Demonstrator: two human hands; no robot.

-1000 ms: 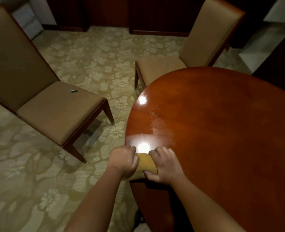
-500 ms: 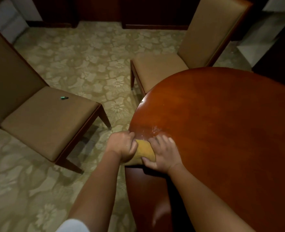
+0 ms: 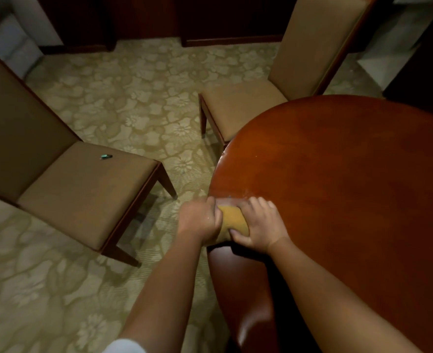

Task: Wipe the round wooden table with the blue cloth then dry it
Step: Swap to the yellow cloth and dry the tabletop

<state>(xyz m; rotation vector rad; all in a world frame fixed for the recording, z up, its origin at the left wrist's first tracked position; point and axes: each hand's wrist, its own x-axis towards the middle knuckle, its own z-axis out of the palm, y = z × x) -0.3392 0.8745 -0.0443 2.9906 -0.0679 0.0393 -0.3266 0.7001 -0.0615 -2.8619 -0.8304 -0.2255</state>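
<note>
A yellow-tan cloth (image 3: 233, 221) (not visibly blue) is held at the left rim of the round wooden table (image 3: 337, 174), lower centre of the frame. It is gripped by the left hand (image 3: 198, 220) with curled fingers and by the right hand (image 3: 260, 225), fingers bent over it. Two upholstered chairs (image 3: 83, 189) are seen on patterned carpet (image 3: 139, 98).

Yellow cloth (image 3: 233, 220); reddish-brown table (image 3: 350, 174); floral beige carpet (image 3: 139, 98)
</note>
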